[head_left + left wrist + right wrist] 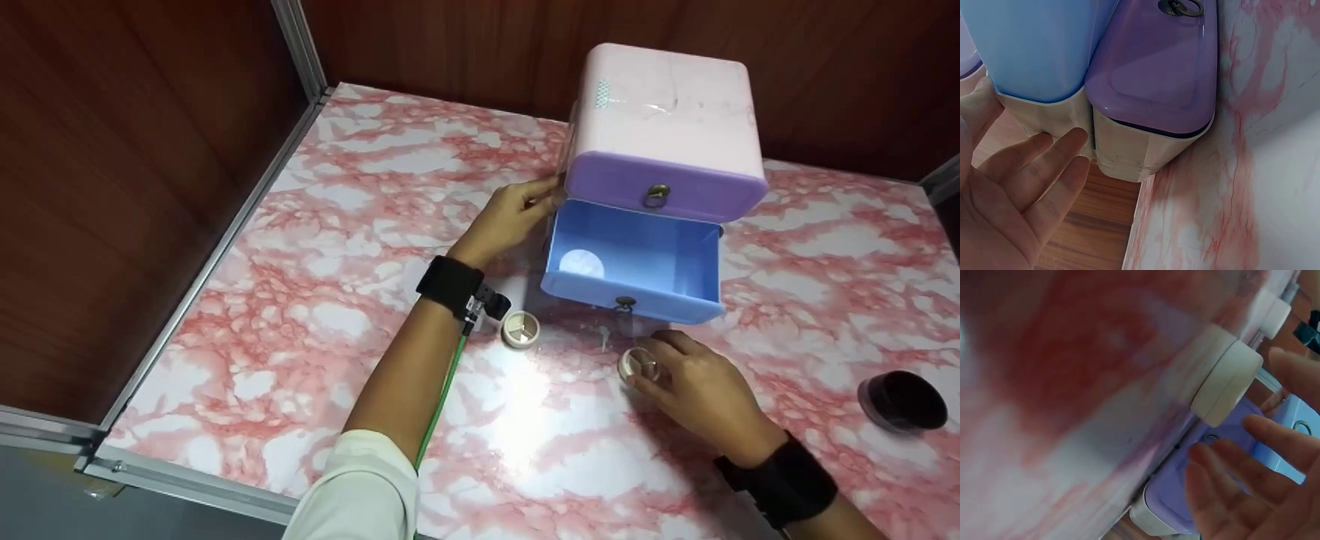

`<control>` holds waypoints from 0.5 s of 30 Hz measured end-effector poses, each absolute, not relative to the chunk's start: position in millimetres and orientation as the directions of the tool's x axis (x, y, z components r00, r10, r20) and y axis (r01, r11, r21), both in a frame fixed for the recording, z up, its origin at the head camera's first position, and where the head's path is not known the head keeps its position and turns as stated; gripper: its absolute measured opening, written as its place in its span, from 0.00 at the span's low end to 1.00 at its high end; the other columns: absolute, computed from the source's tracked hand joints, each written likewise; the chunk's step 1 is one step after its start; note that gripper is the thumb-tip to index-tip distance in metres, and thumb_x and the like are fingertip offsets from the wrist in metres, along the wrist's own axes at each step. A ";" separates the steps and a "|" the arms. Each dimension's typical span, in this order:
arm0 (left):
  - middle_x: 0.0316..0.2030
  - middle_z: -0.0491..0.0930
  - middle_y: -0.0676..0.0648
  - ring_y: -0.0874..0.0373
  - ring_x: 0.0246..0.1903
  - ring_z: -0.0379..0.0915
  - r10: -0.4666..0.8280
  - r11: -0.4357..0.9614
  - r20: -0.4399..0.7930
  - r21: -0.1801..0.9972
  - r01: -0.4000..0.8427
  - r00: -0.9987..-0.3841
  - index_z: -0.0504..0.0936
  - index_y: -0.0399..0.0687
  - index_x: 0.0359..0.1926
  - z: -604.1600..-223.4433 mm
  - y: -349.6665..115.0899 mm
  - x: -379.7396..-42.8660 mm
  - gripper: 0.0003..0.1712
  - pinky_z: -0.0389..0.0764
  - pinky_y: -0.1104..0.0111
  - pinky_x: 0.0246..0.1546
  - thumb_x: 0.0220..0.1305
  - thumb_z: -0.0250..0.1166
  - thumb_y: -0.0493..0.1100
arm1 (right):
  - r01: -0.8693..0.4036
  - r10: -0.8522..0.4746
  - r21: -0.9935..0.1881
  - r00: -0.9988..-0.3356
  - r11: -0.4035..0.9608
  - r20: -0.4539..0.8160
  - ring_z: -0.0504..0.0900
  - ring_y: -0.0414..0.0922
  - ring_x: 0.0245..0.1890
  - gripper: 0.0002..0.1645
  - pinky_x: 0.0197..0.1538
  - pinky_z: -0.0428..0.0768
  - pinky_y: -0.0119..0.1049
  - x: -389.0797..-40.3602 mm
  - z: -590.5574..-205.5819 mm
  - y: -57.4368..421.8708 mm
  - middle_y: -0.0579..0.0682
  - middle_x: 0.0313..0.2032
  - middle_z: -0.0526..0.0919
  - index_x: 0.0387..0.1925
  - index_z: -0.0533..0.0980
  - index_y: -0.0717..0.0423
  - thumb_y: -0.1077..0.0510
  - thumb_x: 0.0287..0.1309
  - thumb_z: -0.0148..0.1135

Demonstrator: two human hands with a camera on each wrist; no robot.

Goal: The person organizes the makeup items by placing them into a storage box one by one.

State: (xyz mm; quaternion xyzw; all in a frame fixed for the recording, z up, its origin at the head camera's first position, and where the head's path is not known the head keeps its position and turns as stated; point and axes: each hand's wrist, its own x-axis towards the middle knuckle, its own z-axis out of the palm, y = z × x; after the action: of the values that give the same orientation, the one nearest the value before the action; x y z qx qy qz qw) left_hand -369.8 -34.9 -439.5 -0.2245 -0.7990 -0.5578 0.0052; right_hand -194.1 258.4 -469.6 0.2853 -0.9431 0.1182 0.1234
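Observation:
A small chest of drawers [675, 112] with a pale pink body stands at the back, its blue drawer [634, 300] pulled out. In that drawer's left corner lies a white round disc [582, 264]. My left hand [517, 214] rests against the chest's left side, fingers extended, as the left wrist view shows. Beside the small round pot [634, 365] on the table is my right hand [701, 382]. In the right wrist view its thumb and fingers are spread around the cream pot [1227, 382], apart from it. Another round pot [520, 330] with a sectioned top sits near my left wrist.
A black round container [904, 401] stands at the table's right. Purple drawers with ring pulls, such as the top one [667, 184], are closed. Brown panels [450, 45] border the back and left of the red-and-white marbled table [300, 315]. A green cable [448, 382] runs along my left forearm.

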 end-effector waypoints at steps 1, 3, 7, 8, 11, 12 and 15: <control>0.66 0.69 0.52 0.62 0.55 0.73 0.355 0.274 0.253 0.893 0.358 -0.900 0.70 0.50 0.67 -440.2 -34.4 -369.8 0.31 0.71 0.76 0.53 0.69 0.56 0.59 | -0.559 -0.503 -0.163 -0.816 0.813 0.286 0.81 0.49 0.36 0.26 0.33 0.79 0.45 -193.8 -470.5 258.6 0.54 0.44 0.81 0.47 0.80 0.58 0.49 0.48 0.75; 0.66 0.68 0.52 0.62 0.57 0.71 0.354 0.270 0.245 0.897 0.350 -0.902 0.70 0.49 0.67 -441.5 -33.6 -369.4 0.31 0.71 0.77 0.54 0.69 0.56 0.59 | -0.543 -0.494 -0.187 -0.832 0.818 0.253 0.80 0.49 0.36 0.26 0.33 0.79 0.46 -193.1 -472.0 258.8 0.54 0.44 0.80 0.48 0.79 0.57 0.50 0.50 0.75; 0.66 0.67 0.51 0.61 0.59 0.70 0.354 0.269 0.243 0.899 0.347 -0.903 0.70 0.47 0.67 -443.2 -33.0 -368.4 0.31 0.70 0.78 0.55 0.69 0.56 0.58 | -0.522 -0.487 -0.205 -0.850 0.828 0.198 0.81 0.48 0.33 0.23 0.33 0.79 0.46 -190.8 -473.3 258.0 0.53 0.40 0.81 0.47 0.80 0.58 0.52 0.51 0.73; 0.66 0.67 0.51 0.61 0.59 0.70 0.354 0.266 0.242 0.900 0.346 -0.903 0.70 0.47 0.67 -443.1 -32.8 -368.3 0.31 0.69 0.78 0.55 0.69 0.56 0.58 | -0.518 -0.485 -0.207 -0.854 0.830 0.188 0.81 0.48 0.32 0.22 0.32 0.79 0.46 -190.4 -473.1 257.6 0.53 0.39 0.81 0.46 0.80 0.58 0.52 0.51 0.73; 0.66 0.67 0.51 0.61 0.60 0.69 0.354 0.254 0.251 0.901 0.351 -0.901 0.71 0.48 0.66 -442.5 -32.9 -368.6 0.31 0.69 0.78 0.55 0.69 0.57 0.57 | -0.505 -0.477 -0.214 -0.862 0.836 0.172 0.81 0.47 0.31 0.21 0.32 0.79 0.46 -189.9 -470.8 256.3 0.51 0.37 0.81 0.45 0.80 0.57 0.52 0.50 0.74; 0.66 0.67 0.51 0.61 0.60 0.69 0.353 0.252 0.257 0.900 0.356 -0.900 0.71 0.48 0.66 -442.1 -33.0 -368.9 0.30 0.69 0.78 0.55 0.70 0.57 0.57 | -0.502 -0.474 -0.220 -0.864 0.836 0.170 0.80 0.46 0.31 0.21 0.32 0.79 0.45 -190.0 -469.7 256.0 0.50 0.36 0.81 0.44 0.81 0.56 0.52 0.50 0.75; 0.66 0.68 0.51 0.62 0.58 0.71 0.347 0.239 0.270 0.900 0.364 -0.898 0.71 0.50 0.66 -440.5 -34.0 -369.5 0.29 0.71 0.77 0.54 0.70 0.57 0.57 | -0.512 -0.481 -0.241 -0.858 0.825 0.178 0.77 0.40 0.27 0.19 0.29 0.77 0.39 -190.4 -466.6 255.0 0.45 0.32 0.78 0.42 0.81 0.53 0.53 0.47 0.76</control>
State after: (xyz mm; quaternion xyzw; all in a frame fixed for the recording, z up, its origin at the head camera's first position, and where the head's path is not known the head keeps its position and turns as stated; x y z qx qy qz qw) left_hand -369.5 -34.0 -440.5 -0.2258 -0.7872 -0.5738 0.0070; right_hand -190.4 255.0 -466.6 0.2604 -0.9536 0.1411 0.0549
